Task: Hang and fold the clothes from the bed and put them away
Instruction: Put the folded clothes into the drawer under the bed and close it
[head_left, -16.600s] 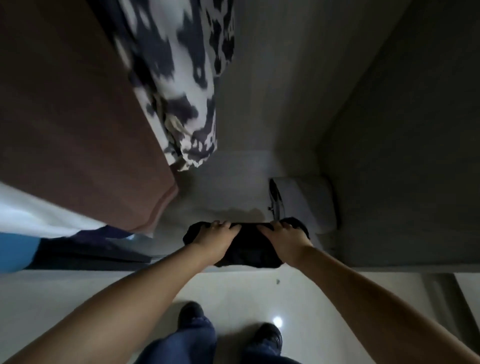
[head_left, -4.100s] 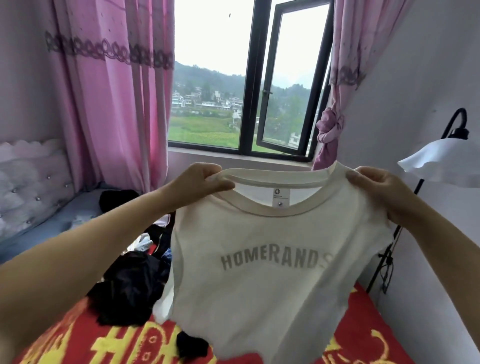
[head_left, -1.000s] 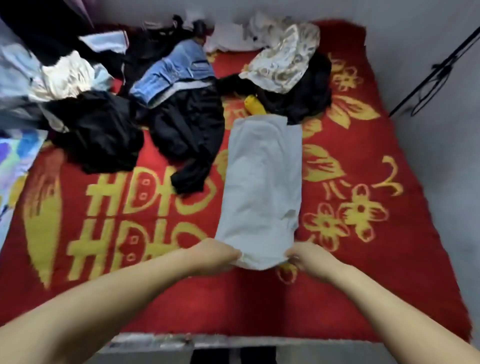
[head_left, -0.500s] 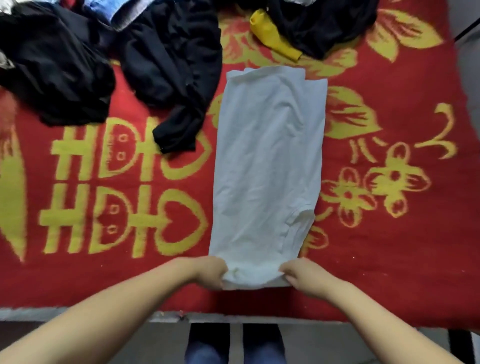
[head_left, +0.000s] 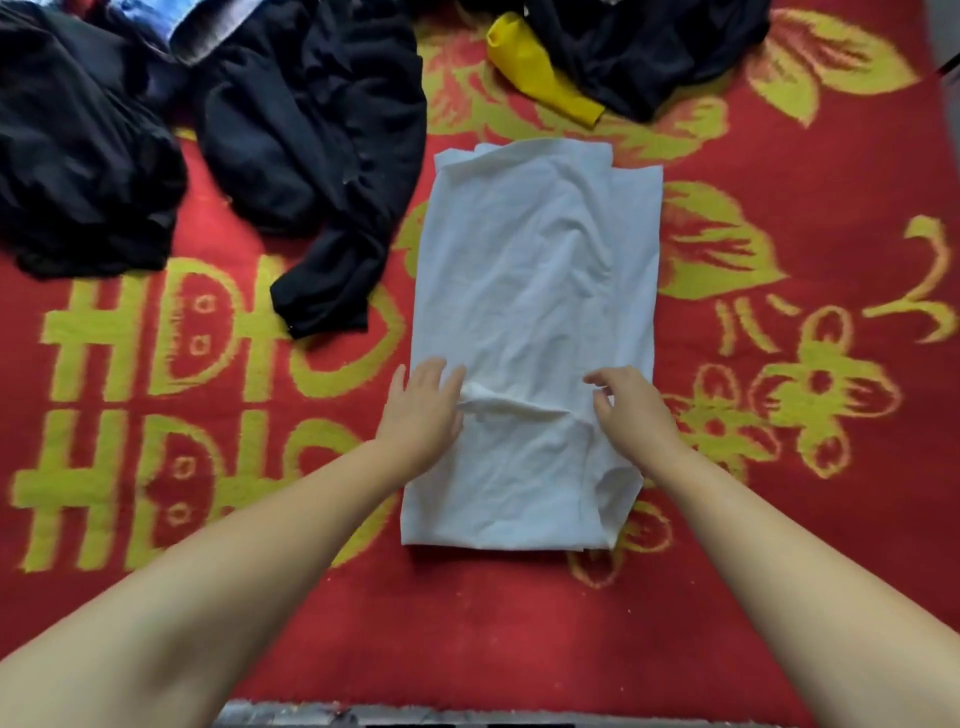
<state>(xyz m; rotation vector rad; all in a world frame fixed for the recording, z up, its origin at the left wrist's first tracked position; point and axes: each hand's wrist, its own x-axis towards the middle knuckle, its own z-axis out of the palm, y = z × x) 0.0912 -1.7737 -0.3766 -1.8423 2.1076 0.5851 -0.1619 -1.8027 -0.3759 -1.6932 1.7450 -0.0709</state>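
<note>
A white T-shirt (head_left: 530, 270) lies on the red bed cover (head_left: 519, 623), folded into a long narrow strip. Its near end is turned up over the strip, and the turned edge makes a ridge across the cloth. My left hand (head_left: 423, 405) rests flat on the left end of that ridge with straight fingers. My right hand (head_left: 631, 402) is at the right end, fingers loosely bent over the cloth; whether it pinches the fabric I cannot tell.
Black garments (head_left: 311, 145) lie crumpled at the back left, one sleeve reaching toward the shirt. Another dark heap (head_left: 644, 47) and a yellow piece (head_left: 540, 67) lie at the back. The bed's near edge (head_left: 363, 714) runs along the bottom.
Both hands have carried the shirt's near end from the bed's front edge up over the strip, making a fold. The left hand has let go and lies flat.
</note>
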